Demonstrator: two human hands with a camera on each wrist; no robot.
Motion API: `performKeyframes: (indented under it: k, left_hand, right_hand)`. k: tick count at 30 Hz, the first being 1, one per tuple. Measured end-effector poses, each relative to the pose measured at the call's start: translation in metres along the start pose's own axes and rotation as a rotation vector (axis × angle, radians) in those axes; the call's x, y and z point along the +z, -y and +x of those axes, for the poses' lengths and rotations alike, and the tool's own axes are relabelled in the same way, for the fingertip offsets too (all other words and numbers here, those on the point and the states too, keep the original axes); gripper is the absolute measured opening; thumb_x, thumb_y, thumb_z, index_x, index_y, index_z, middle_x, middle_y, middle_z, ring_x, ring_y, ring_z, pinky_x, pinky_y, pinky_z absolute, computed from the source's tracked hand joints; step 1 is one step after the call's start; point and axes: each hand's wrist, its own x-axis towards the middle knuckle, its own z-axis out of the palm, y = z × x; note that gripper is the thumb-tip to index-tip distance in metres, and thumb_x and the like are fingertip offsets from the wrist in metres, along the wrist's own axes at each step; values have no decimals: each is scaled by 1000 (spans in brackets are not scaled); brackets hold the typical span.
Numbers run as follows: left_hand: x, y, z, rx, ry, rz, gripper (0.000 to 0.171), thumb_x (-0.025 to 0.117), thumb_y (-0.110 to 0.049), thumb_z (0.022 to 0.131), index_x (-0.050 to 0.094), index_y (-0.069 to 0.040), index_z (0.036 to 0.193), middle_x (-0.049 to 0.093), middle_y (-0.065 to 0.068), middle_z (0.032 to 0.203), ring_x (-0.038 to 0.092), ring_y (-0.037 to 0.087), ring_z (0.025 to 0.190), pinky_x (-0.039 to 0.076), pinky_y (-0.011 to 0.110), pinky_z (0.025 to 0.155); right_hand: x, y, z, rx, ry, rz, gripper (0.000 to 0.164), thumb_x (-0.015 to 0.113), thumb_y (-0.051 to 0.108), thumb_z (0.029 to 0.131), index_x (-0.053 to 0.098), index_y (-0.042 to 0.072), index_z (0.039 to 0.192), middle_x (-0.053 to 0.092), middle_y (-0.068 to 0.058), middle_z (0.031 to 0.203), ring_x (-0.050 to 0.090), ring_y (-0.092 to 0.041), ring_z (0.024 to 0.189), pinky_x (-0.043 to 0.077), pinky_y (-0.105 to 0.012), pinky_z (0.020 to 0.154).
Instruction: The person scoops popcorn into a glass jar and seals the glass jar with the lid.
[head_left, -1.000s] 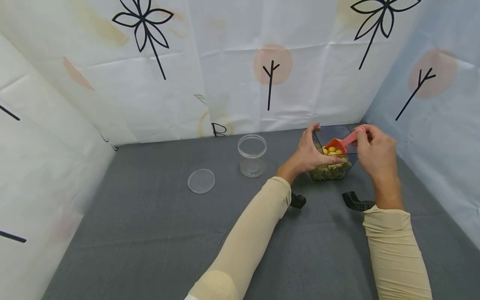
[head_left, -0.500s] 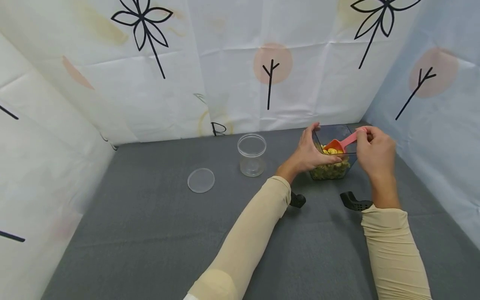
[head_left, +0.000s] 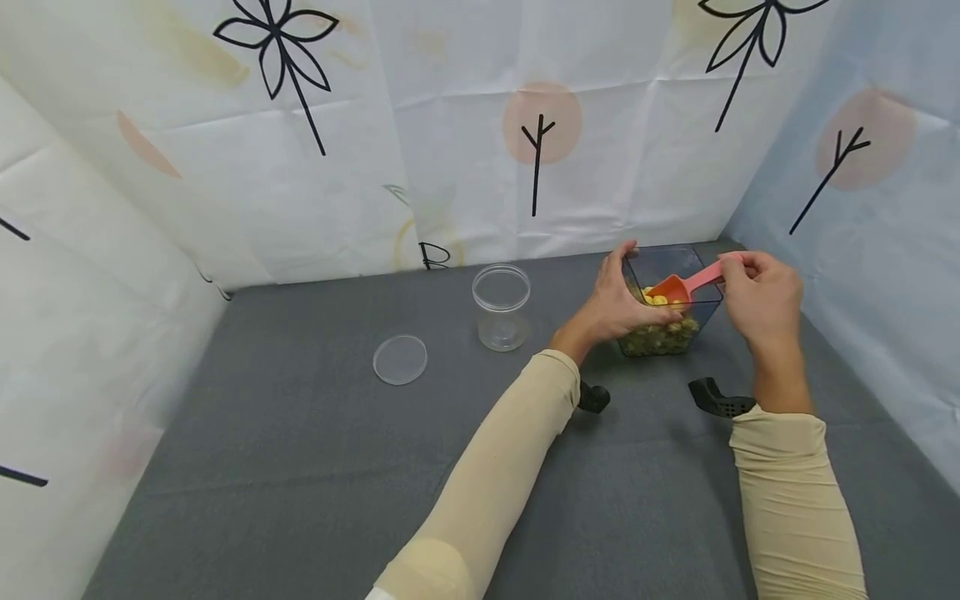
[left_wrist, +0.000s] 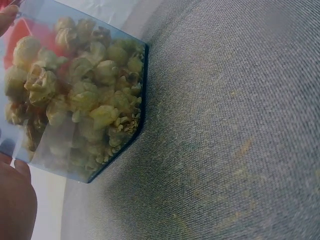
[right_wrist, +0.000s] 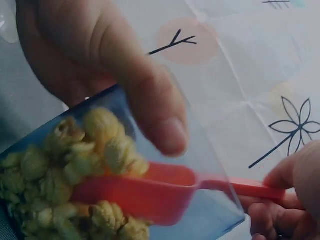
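A clear bluish plastic container (head_left: 701, 315) with popcorn (left_wrist: 82, 95) in its lower part stands at the table's back right. My left hand (head_left: 618, 302) grips it from the left, thumb across the near wall. In my right hand (head_left: 767, 302) I pinch the handle of a pink-red scoop (right_wrist: 150, 192). Its bowl is inside the container, pushed in among the popcorn, as the right wrist view shows through the wall. Left of the container is a clear round jar (head_left: 502, 310), upright, with no lid on it.
A clear round lid (head_left: 401, 360) lies flat on the grey table cloth (head_left: 300, 450), left of the jar. Patterned white curtains (head_left: 450, 142) enclose the back and both sides. A black strap-like piece (head_left: 720, 398) shows at each wrist.
My right hand has shifted slightly to the right with the scoop, whose bowl stays in the container. The left hand keeps its hold. The head view has shifted a little.
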Motion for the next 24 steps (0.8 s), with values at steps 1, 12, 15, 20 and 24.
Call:
performKeyframes:
  k: [1, 12, 15, 20, 24]
  left_hand:
    - [0, 0, 0, 5, 0, -2, 114, 91, -38, 74, 16, -34, 160, 33, -1, 160, 39, 11, 139, 43, 35, 115]
    - [-1, 1, 0, 18, 5, -12, 115, 92, -36, 74, 16, -33, 161, 33, 1, 160, 38, 10, 138, 43, 33, 115]
    - [0, 1, 0, 20, 3, -9, 116, 92, -36, 74, 15, -32, 161, 33, 1, 160, 38, 10, 140, 42, 33, 115]
    - [0, 1, 0, 13, 4, -3, 116, 91, -37, 74, 15, -33, 161, 33, -1, 160, 38, 10, 141, 42, 34, 115]
    - [1, 2, 1, 7, -3, -9, 116, 91, -38, 74, 14, -35, 161, 33, -3, 159, 38, 9, 141, 43, 34, 115]
  right_hand:
    - [0, 0, 0, 5, -9, 8, 46, 45, 38, 104, 70, 5, 124, 49, 37, 62, 39, -2, 50, 31, -23, 46]
    - [1, -2, 1, -15, 38, -24, 48, 42, 38, 106, 70, 6, 127, 48, 33, 65, 35, -7, 50, 30, -26, 47]
    - [1, -3, 3, 70, 17, 20, 46, 41, 36, 105, 69, 7, 128, 48, 27, 61, 33, -8, 47, 30, -26, 46]
    - [1, -4, 4, 133, 11, 94, 39, 47, 36, 103, 69, 10, 122, 51, 27, 65, 41, -4, 57, 32, -23, 49]
    - [0, -5, 4, 110, 62, 103, 45, 50, 41, 103, 69, 9, 128, 55, 28, 82, 49, -3, 76, 37, -20, 57]
